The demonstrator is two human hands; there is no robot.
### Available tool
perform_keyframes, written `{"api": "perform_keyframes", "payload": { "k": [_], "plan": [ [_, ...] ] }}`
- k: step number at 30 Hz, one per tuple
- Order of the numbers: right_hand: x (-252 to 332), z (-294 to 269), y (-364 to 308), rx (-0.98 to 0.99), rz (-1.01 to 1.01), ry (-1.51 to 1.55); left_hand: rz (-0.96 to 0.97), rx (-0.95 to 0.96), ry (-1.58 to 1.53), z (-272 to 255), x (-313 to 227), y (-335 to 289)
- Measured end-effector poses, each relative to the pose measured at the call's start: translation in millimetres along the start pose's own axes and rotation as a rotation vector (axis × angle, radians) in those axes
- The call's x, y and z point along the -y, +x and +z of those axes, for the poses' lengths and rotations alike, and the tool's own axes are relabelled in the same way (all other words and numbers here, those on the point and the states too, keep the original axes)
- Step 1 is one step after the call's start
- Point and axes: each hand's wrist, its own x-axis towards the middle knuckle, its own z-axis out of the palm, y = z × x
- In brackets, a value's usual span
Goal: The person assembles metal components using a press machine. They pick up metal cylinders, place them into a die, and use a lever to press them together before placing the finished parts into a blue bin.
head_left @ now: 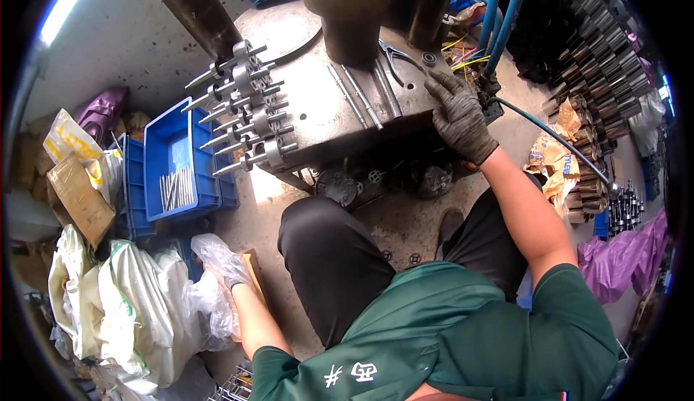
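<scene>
Down at the right edge of the steel work plate (318,122), the right hand (459,115), covered by a grey knit glove, is being rested palm-down, its fingers spread and curled loosely over the plate's corner near a bundle of coloured wires (463,57); whether anything is being gripped beneath the palm cannot be told. Just beside that hand, toward the middle of the plate, several long metal rods (361,97) are lying side by side, and a pair of pliers (396,57) is lying at the far edge by a small black ring (429,59). A thick cylindrical column (350,10) is standing at the plate's far edge. Along the left edge, a row of shafts fitted with gears (242,104) is being kept, their tips pointing outward past the rim.

Well apart from the plate, the left hand (220,260), wrapped in a clear plastic glove, is being held low over the floor beside white sacks (123,292); its fingers are hidden in the crumpled plastic, so its grip cannot be told. A blue tray (163,141) holding thin pins (177,188) is sitting left of the plate. A blue hose (557,141) is running off to the right, past stacked gear shafts (600,61).
</scene>
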Motion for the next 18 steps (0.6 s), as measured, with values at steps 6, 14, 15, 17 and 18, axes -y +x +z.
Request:
{"api": "perform_keyframes", "payload": {
  "k": [6, 14, 15, 17, 18],
  "plan": [
    [-18, 11, -17, 0.149, 0.039, -0.171, -0.911, -0.301, -2.437, -77, 38, -74],
    [-28, 11, -30, 0.016, -0.022, 0.104, 0.816, -0.587, -2.192, -385, 86, -146],
    [-25, 11, -27, -0.011, -0.019, 0.149, 0.955, -0.536, -2.132, -406, 75, -137],
    [-23, 6, -24, -0.089, -0.015, 0.234, 0.951, -0.463, -1.923, -446, 41, -124],
    [-21, 2, -24, -0.085, -0.007, 0.238, 0.884, -0.410, -1.706, -464, 23, -117]
  ]
}}
